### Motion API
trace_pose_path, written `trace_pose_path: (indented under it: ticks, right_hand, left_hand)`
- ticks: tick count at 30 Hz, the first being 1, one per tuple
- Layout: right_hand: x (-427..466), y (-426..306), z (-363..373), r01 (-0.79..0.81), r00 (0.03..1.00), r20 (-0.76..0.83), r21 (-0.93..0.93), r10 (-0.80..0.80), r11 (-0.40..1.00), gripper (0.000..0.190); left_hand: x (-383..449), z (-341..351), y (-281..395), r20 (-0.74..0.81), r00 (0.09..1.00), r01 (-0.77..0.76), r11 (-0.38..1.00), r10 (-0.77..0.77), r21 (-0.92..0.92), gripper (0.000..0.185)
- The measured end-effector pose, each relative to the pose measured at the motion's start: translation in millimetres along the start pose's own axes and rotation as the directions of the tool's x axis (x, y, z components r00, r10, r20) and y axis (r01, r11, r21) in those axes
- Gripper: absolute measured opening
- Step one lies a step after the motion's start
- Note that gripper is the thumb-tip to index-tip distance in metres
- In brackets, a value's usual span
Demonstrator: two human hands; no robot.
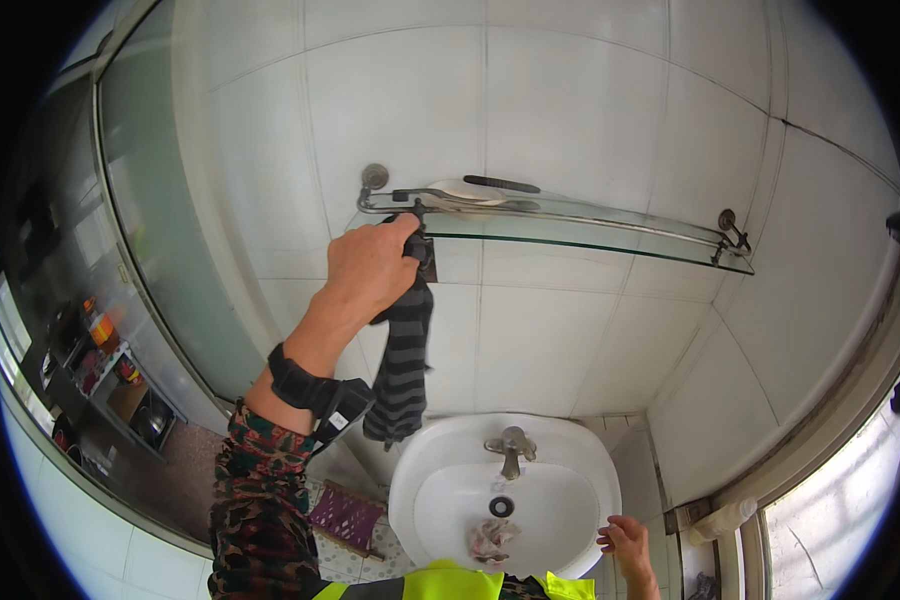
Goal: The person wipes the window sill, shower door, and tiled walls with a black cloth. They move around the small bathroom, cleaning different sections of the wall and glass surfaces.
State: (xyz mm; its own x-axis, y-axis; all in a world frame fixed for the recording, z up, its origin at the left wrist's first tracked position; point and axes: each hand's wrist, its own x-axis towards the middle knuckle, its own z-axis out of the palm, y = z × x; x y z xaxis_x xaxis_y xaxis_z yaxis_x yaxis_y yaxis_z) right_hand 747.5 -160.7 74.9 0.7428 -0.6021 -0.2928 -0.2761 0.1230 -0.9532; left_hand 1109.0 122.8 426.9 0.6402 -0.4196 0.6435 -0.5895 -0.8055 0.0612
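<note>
My left hand (375, 259) is raised to the left end of a wall-mounted glass shelf (570, 229) with a metal rail. Its fingers close around the top of a black-and-grey striped cloth (401, 352), which hangs down below the hand. How the cloth meets the rail is hidden behind my fingers. Low on the right, my right hand (628, 541) is beside the rim of a white washbasin (607, 480), fingers loosely bent and nothing seen in them. A crumpled pale rag (493, 540) lies in the basin, below the drain (501, 507).
On the shelf are a whitish dish (461, 191) and a dark, slim object (501, 184). A metal tap (511, 451) rises from the basin's back. A purple woven stool (346, 517) stands left of the basin. A plastic bottle (724, 521) lies by the window.
</note>
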Motion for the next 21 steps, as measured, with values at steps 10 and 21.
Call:
trace_pose_path:
  ticks: [10,21]
  right_hand:
    - [-15.8,12.2,-8.7,0.013,0.996,-0.092,0.054,-0.008,0.998,0.026]
    - [-8.3,-1.6,41.5,-0.013,1.000,0.021,-0.072,0.015,0.997,0.028]
  left_hand:
    - [-23.4,8.8,-134.6,-0.045,0.953,0.157,0.619,-0.299,-0.770,0.040]
    - [44.2,13.8,-106.6,0.348,0.910,0.389,0.178,-0.223,-0.904,0.056]
